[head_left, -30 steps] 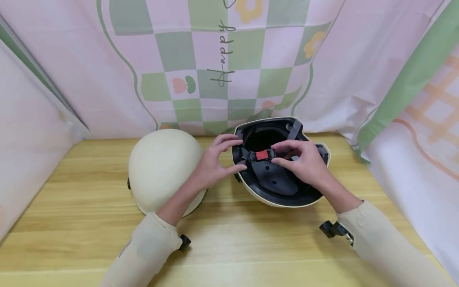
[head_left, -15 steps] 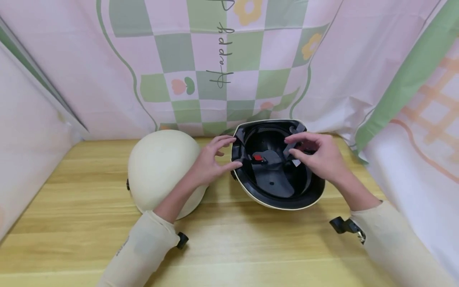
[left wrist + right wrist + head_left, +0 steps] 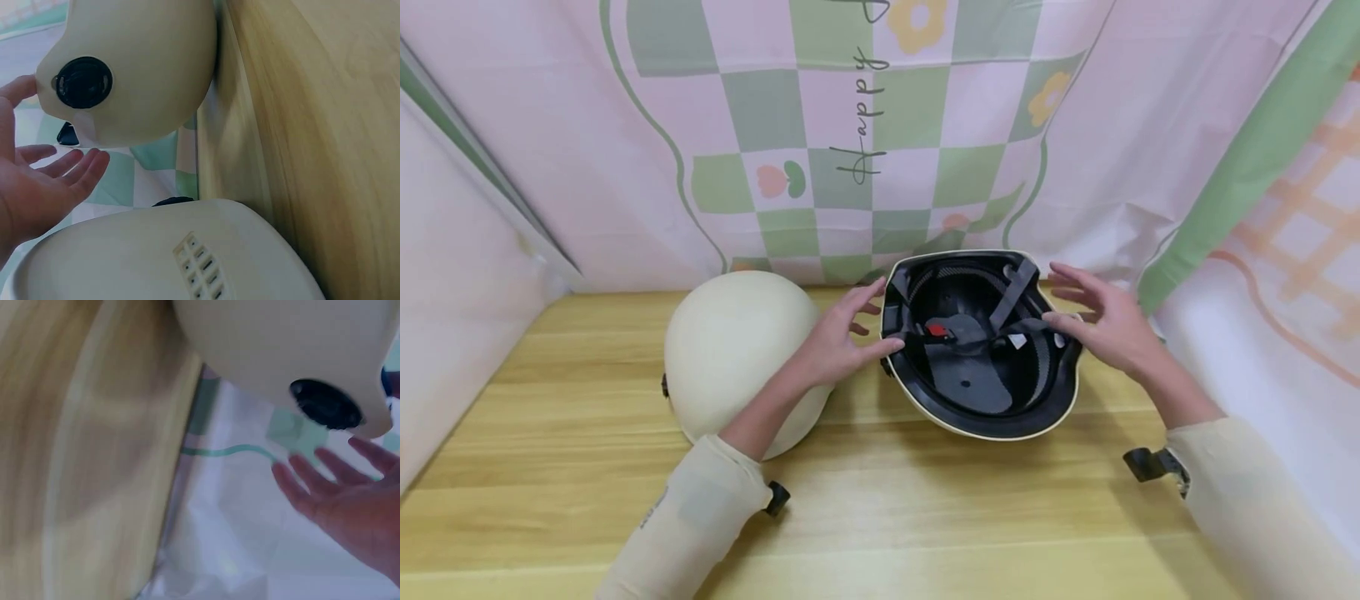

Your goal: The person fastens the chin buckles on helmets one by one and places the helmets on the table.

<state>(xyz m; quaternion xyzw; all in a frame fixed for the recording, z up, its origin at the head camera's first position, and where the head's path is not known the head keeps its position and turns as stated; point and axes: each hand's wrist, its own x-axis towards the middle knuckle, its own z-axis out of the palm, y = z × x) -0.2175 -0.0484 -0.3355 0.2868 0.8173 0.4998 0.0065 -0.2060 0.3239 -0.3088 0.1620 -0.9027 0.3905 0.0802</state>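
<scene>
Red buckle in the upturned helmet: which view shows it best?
The head view, because it looks down into the upturned helmet, where the red buckle shows uncovered. Both wrist views face the helmet from outside, showing mainly its cream outer shell; the buckle is not visible in either.

One helmet (image 3: 741, 354) is cream; the other helmet (image 3: 144, 69) is cream with black lining (image 3: 962, 296) and red buckle (image 3: 937, 331). Green checks pattern the pale curtain (image 3: 910, 171).
</scene>
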